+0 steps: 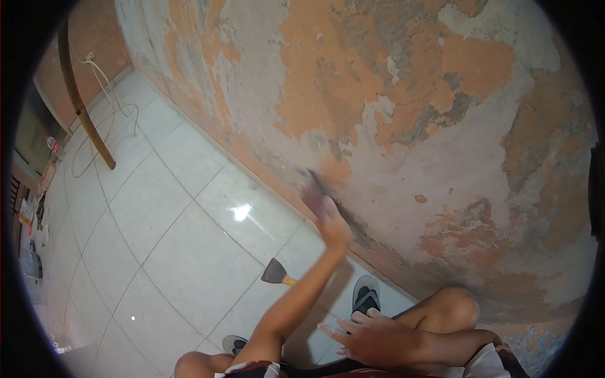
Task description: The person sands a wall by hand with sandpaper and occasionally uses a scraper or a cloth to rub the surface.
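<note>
Right hand (380, 340), fingers loosely spread and gripping nothing visible, hangs beside a bent knee (459, 309) while the left hand (326, 211) holds a dark-edged flat pad (322, 183) against a patchy wall (391, 170).
A scraper (274, 272) lies by the left forearm, blade toward 9 o'clock; beyond, the blurred pad sits under the left fingers, long axis roughly 11 to 5 o'clock, just above floor tiles (170, 220) stretching toward 9.

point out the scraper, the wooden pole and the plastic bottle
scraper (274, 272), head view, on its dark blade
wooden pole (75, 94), head view, on the middle of its shaft
plastic bottle (53, 146), head view, on its reddish label
</note>
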